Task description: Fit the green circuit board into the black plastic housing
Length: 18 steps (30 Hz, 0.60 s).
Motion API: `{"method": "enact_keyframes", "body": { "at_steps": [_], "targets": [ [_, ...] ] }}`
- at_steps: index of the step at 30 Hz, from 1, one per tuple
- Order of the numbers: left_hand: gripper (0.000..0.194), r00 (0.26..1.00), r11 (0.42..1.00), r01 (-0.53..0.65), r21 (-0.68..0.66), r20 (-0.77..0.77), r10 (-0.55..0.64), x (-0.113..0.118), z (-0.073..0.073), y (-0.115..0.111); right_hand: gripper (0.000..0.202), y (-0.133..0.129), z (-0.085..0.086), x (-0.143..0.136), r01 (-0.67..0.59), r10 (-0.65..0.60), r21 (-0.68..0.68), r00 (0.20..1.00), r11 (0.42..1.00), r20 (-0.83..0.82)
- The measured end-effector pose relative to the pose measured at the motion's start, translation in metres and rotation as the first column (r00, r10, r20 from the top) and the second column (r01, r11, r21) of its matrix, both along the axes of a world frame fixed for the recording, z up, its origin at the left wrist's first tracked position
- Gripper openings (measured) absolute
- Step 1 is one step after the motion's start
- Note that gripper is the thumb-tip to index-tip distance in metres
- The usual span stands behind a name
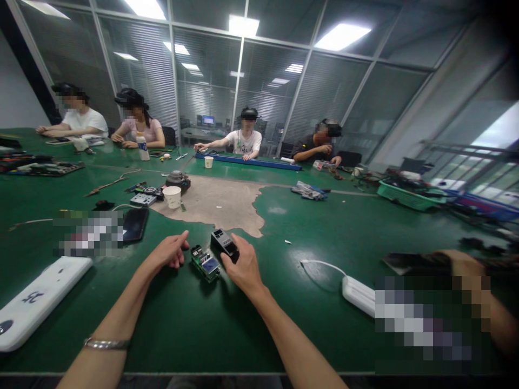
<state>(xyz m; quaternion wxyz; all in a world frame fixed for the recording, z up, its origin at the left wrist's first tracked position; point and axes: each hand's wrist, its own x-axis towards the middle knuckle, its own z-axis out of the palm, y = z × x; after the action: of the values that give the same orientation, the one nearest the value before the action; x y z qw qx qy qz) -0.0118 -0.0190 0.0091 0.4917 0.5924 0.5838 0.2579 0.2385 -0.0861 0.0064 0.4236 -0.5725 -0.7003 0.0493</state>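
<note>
My right hand [247,265] grips a small black plastic housing [223,243] by its right side, thumb and fingers around it. The housing has cut-outs in its upper face and is tilted. Just in front of it, a green circuit board [205,265] with a small bluish screen and mounted parts rests on the table. To the left of the board is my left hand [172,251], holding nothing, its fingers apart and loosely bent, close to the board but not visibly touching it. My right hand hides part of the housing.
On the green table [316,227], a paper cup [172,197] stands beside loose electronic parts. White devices [48,297] lie left and right. Another person's hand [466,265] is at far right. Several people sit opposite. A green basket [409,197] stands back right.
</note>
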Motion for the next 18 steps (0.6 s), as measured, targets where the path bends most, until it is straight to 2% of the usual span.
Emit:
{"method": "enact_keyframes", "body": {
  "at_steps": [6,10,14,18],
  "targets": [
    [0.079,1.0,1.0,0.002,0.0,-0.012,-0.002,0.001,0.003,-0.002,0.048,-0.001,0.0,0.003,-0.044,0.044,-0.039,0.999,0.998,0.021],
    [0.079,1.0,1.0,0.003,0.004,-0.001,-0.003,0.0,0.003,-0.002,0.043,-0.004,0.008,0.002,-0.041,0.039,-0.021,0.996,0.999,-0.077],
    [0.079,1.0,1.0,-0.007,0.003,0.008,0.007,0.001,0.005,-0.003,0.041,-0.013,0.024,-0.009,-0.143,0.14,0.008,0.96,0.99,-0.243],
    [0.08,1.0,1.0,-0.016,0.0,0.001,0.016,0.003,0.006,-0.004,0.04,-0.024,0.031,-0.021,-0.233,0.234,0.031,0.946,0.972,-0.226]
  ]
}}
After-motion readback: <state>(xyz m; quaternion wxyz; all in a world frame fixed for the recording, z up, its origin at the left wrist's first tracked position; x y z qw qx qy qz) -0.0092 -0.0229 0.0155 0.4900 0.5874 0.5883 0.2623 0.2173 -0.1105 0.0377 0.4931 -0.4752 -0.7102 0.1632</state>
